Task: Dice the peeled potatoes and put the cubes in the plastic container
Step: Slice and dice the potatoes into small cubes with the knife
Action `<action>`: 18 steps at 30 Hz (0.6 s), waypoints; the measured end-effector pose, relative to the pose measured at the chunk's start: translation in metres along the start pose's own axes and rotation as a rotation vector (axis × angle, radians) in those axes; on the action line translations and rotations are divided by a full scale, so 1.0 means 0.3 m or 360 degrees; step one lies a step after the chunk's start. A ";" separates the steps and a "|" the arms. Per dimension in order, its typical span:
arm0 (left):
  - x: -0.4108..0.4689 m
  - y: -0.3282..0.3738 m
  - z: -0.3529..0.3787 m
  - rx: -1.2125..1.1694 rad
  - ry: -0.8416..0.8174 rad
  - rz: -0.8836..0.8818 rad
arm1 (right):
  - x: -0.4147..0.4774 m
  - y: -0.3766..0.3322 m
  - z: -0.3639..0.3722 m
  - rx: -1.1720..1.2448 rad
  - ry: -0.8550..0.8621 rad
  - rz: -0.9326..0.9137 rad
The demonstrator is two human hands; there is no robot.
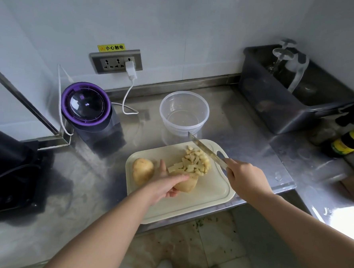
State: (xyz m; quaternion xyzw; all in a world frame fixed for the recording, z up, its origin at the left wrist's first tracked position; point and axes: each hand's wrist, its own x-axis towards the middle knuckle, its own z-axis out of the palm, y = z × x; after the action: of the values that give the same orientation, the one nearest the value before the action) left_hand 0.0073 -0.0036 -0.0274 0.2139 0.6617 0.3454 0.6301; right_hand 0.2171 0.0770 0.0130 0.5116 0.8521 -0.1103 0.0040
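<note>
Left hand: your left hand [168, 185] wraps the uncut yellow potato piece [186, 185], fingers laid over its top and thumb raised, pinning it to the cream plastic cutting board [209, 196].
Right hand: your right hand [246, 177] is closed round the handle of the steel-bladed kitchen knife [208, 151]. The blade slants over the pile, its tip towards the container.
Potatoes: a heap of pale potato cubes [197, 162] lies on the far right part of the board, just beside the held piece. A whole peeled round potato [142, 170] waits at the board's left end.
Container: the clear round plastic container [182, 130] stands just beyond the board towards the table's far edge and appears to hold no cubes.
Board position: the board sits at the near edge of the stainless steel table [255, 128], and its near corner overhangs that edge.
Step in hand: you look to be partway through dicing the held piece.
Doing it well: set the piece flat side down so it cannot roll. Tuck your fingertips back from the blade and cut even strips before crossing them. Push the board further onto the table, because the overhang could tip under pressure.
Writing: a yellow warning sticker [111, 47] above the grey wall socket panel [116, 61] reads "小心触电".
Unreadable: the yellow labels on the dark bottles [349, 142] at the table's right edge are too blurred to read.
</note>
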 end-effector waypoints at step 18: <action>-0.167 -0.143 -0.157 0.0547 0.0295 -0.0224 | -0.031 -0.102 0.019 -0.0022 -0.0578 -0.0554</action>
State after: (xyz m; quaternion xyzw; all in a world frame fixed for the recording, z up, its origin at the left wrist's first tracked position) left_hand -0.0266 -0.0770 -0.0257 0.2389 0.7795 0.2009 0.5432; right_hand 0.1943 0.0541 0.0143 0.3289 0.9134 -0.1937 0.1414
